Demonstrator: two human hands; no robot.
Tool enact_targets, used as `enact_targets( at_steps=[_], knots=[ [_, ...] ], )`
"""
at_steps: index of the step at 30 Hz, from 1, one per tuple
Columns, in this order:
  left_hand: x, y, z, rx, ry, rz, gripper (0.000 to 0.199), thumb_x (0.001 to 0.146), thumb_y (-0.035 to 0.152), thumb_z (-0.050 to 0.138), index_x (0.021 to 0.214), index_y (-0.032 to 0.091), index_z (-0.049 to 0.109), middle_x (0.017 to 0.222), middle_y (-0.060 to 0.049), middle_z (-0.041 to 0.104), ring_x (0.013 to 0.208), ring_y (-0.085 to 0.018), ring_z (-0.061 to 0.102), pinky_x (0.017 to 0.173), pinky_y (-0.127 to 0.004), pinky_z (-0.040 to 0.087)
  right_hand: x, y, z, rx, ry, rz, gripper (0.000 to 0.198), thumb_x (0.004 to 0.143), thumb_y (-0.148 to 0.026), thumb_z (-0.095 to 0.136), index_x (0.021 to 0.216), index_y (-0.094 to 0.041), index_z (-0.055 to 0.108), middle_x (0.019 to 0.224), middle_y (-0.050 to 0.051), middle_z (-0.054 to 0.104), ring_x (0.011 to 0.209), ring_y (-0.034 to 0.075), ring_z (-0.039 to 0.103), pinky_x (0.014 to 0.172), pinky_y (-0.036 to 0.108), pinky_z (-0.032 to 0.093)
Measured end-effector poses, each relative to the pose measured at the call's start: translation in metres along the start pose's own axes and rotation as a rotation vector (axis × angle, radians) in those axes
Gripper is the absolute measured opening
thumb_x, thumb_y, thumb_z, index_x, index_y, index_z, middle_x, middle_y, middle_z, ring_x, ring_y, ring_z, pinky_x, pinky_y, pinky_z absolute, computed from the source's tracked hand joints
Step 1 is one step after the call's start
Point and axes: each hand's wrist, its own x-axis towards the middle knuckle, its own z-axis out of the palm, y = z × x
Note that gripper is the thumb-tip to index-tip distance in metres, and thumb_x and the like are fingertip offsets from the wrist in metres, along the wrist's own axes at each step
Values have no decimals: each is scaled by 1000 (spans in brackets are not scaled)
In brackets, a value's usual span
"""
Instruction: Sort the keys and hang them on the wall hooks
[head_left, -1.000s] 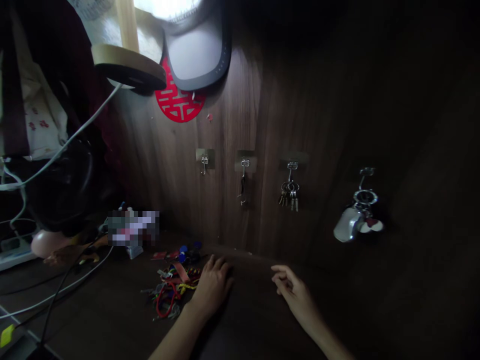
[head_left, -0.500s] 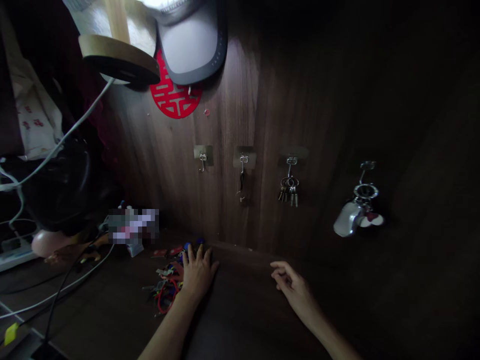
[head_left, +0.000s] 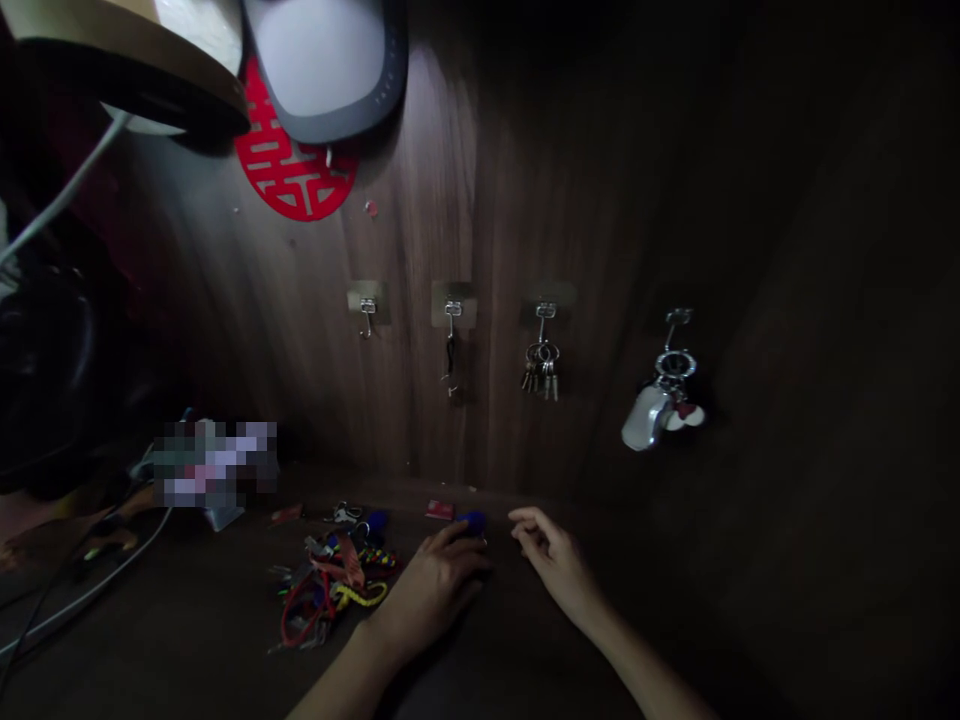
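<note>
My left hand (head_left: pixel 441 580) rests palm down on the dark surface, fingers apart and slightly bent. Its fingertips are at a blue key fob (head_left: pixel 472 521); whatever lies under the palm is hidden. Just behind the fingers lies a small red tag (head_left: pixel 440 510). To the left is a tangled pile of keys and cords (head_left: pixel 330 585) in red, yellow and mixed colours, with another blue fob (head_left: pixel 376 522) at its back edge. My right hand (head_left: pixel 551 560) hovers or rests nearby with loosely curled, parted fingers and nothing visible in them.
Hooks line the wooden wall: a bare hook (head_left: pixel 367 315), one with a black strap (head_left: pixel 451 352), one with a key bunch (head_left: pixel 541 370), one with a silver keyring (head_left: pixel 649 415). A cap (head_left: pixel 322 70) and red paper-cut (head_left: pixel 300 185) hang above. A white cable (head_left: pixel 112 560) runs at left.
My left hand has slid right, away from the pile, with the blue fob and red tag shifting right too. The view has turned right. My right hand keeps much the same pose.
</note>
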Motion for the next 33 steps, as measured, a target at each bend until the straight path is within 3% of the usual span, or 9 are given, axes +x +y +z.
enact_targets(
  at_steps=[6,11,18,22,26,29,33],
  knots=[
    [4,7,-4,-185,-39,94,24,88,16,47,102,26,63,117,-3,60,116,-18,49,100,-33,39,-6,-13,0,-151,-164,-182,38,74,-5,46,102,-26,60,97,1,66,94,17,59,86,32,46],
    [3,6,-8,-216,0,29,21,86,17,48,99,25,63,110,-2,59,102,-16,56,91,-26,44,-8,-13,3,-300,-247,-258,43,73,-4,50,107,-30,58,99,0,65,97,20,57,89,36,45],
    [-1,-8,-12,40,84,-147,18,86,31,50,97,25,63,99,-4,63,93,-20,59,82,-29,45,-6,-12,4,-359,-195,-287,33,77,-7,48,98,-29,61,90,1,66,86,20,60,80,34,47],
    [0,-11,-16,189,120,-248,23,88,34,45,90,22,64,92,-6,65,88,-23,59,79,-33,45,-6,-14,3,-228,-129,-237,30,77,-8,47,95,-27,62,84,0,63,80,17,59,75,29,47],
    [1,-15,-17,254,198,-260,19,86,27,49,98,22,63,97,-6,66,94,-24,58,94,-42,37,-4,-18,3,-16,-55,-55,22,77,-16,49,94,-22,61,73,-1,58,64,13,55,56,22,43],
    [3,-9,-12,128,253,-154,16,85,23,50,97,25,62,102,-3,65,101,-21,56,101,-42,31,-3,-22,4,145,-51,30,20,76,-20,53,94,-21,61,71,-2,56,63,12,53,56,21,41],
    [5,7,-1,-124,277,-105,23,82,27,57,104,25,58,101,-2,66,99,-21,58,92,-35,41,-5,-27,9,338,-98,61,21,74,-24,57,94,-20,60,72,-3,55,65,12,53,60,22,42]
  ],
)
